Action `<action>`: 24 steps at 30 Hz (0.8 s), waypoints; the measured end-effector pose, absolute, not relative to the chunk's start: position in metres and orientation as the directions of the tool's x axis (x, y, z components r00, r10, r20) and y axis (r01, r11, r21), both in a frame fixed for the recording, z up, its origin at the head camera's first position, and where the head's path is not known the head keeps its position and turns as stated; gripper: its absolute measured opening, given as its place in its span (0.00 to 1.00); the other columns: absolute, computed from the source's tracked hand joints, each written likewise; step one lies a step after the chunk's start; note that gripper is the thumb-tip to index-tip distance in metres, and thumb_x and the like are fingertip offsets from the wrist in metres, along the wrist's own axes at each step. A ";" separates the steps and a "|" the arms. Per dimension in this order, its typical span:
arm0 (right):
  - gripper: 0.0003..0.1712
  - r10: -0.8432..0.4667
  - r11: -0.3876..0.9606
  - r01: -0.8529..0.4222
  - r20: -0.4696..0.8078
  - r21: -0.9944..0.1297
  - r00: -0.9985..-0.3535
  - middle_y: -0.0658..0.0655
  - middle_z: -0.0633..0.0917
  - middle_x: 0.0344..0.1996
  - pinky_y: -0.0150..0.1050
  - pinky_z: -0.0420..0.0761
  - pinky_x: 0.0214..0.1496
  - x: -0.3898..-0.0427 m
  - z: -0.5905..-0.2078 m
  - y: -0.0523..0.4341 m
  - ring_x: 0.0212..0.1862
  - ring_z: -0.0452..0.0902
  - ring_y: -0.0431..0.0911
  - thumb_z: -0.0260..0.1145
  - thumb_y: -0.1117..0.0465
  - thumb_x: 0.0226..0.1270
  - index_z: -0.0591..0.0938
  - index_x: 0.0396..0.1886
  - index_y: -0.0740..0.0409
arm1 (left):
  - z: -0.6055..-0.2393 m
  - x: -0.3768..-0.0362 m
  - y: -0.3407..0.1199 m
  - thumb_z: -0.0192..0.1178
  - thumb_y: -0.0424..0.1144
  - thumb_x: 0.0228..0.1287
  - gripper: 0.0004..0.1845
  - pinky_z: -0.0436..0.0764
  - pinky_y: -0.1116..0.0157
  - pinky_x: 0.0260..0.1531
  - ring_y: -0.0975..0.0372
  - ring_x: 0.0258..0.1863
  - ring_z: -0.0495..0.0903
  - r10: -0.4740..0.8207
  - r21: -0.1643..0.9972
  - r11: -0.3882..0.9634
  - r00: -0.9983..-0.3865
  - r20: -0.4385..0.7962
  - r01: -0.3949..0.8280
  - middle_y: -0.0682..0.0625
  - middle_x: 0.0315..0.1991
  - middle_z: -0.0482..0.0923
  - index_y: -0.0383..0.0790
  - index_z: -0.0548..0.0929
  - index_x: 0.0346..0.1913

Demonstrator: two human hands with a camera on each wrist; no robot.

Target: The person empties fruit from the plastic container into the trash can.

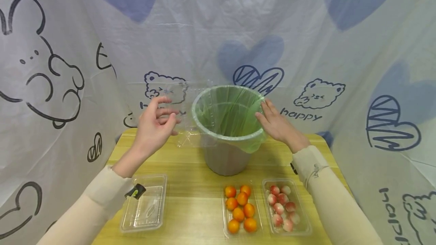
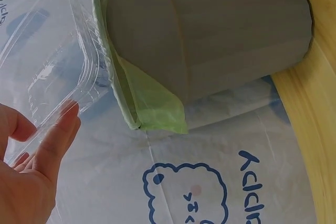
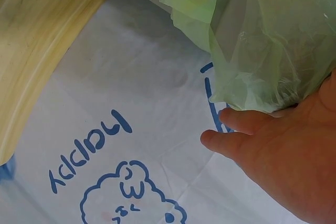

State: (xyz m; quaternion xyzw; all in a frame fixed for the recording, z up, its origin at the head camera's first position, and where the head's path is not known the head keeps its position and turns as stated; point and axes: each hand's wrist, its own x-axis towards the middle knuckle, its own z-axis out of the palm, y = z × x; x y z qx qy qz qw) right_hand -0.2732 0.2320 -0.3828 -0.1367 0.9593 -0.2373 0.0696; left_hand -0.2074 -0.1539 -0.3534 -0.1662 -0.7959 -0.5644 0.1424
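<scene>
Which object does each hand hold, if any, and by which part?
The left hand holds a clear, rectangular plastic container by its edge. The right hand touches the translucent green plastic liner, without visibly gripping it.

White sheet walls (image 1: 190,54) | blue hearts (image 1: 250,56) | cartoon bears (image 1: 320,94) | "happy" lettering (image 1: 301,115) | yellow wood-grain table (image 1: 192,199)

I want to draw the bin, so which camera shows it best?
The head view: it shows nearly the whole bin, from open top to base, with the green bag inside. The left wrist view shows its side, cut off at the top; the right wrist view shows mostly the bag, little bin.
</scene>
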 end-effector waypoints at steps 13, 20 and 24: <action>0.45 -0.301 0.853 -0.237 -0.068 -0.466 -0.951 0.60 0.31 0.86 0.63 0.43 0.88 -0.273 -0.383 0.232 0.87 0.31 0.63 0.31 0.37 0.86 0.38 0.86 0.61 | -0.371 -0.191 -0.155 0.57 0.26 0.73 0.21 0.92 0.60 0.28 0.71 0.35 0.90 0.105 0.874 0.300 -0.923 0.369 0.383 0.31 0.51 0.88 0.33 0.70 0.66; 0.44 -0.299 0.851 -0.240 -0.054 -0.467 -0.953 0.62 0.33 0.86 0.66 0.44 0.87 -0.272 -0.382 0.231 0.86 0.33 0.64 0.32 0.38 0.87 0.39 0.86 0.62 | -0.393 -0.185 -0.159 0.56 0.25 0.72 0.20 0.93 0.61 0.28 0.71 0.34 0.89 0.096 0.883 0.325 -0.940 0.327 0.340 0.31 0.50 0.88 0.32 0.70 0.64; 0.45 -0.299 0.852 -0.240 -0.057 -0.464 -0.953 0.61 0.32 0.86 0.66 0.44 0.87 -0.273 -0.383 0.232 0.86 0.33 0.64 0.31 0.37 0.87 0.39 0.86 0.62 | -0.409 -0.179 -0.159 0.56 0.24 0.72 0.19 0.93 0.59 0.28 0.70 0.34 0.90 0.084 0.904 0.315 -0.957 0.278 0.291 0.31 0.50 0.88 0.32 0.70 0.63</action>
